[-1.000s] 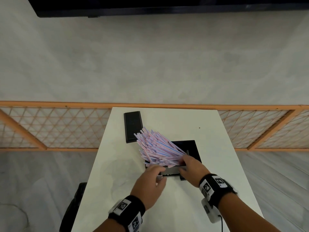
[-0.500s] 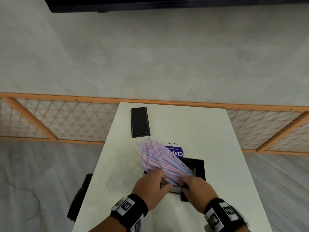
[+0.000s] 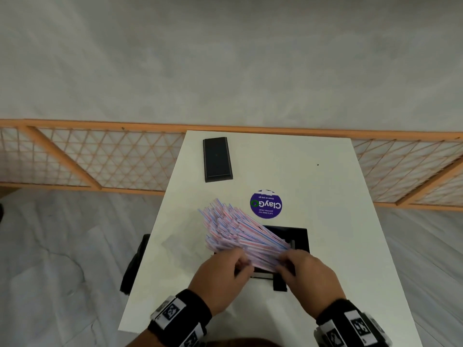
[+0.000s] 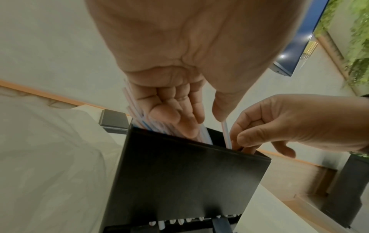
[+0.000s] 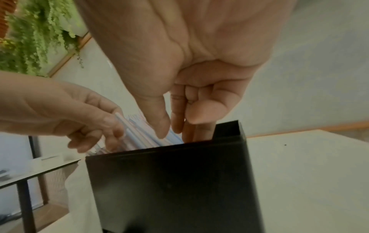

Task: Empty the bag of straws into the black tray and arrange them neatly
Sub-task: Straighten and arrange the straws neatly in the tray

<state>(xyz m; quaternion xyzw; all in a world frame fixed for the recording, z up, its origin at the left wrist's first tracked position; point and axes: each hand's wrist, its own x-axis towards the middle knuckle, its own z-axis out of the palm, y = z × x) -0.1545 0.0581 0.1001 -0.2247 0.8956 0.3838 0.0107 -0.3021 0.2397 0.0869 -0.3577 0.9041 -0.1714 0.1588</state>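
A thick bundle of pink, white and blue straws (image 3: 240,234) leans up and to the left out of the black tray (image 3: 299,240), its lower ends inside. My left hand (image 3: 241,265) curls its fingers round the bundle's left side at the tray's near rim (image 4: 179,149); the left wrist view shows those fingers (image 4: 187,124) against the straws (image 4: 139,119). My right hand (image 3: 285,261) pinches straws at the bundle's right side, thumb and fingers (image 5: 159,126) reaching into the tray (image 5: 169,181). Both hands hide the lower ends.
A flat black lid (image 3: 216,159) lies at the far left of the white table (image 3: 338,221). A round purple sticker (image 3: 266,205) sits behind the tray. A clear plastic bag (image 3: 180,244) lies left of the tray. A dark chair (image 3: 135,266) stands by the table's left edge.
The straw bundle has sunk lower and leans flatter to the left. Both hands have closed in on its base. The view has tipped down, and the purple sticker has come into sight.
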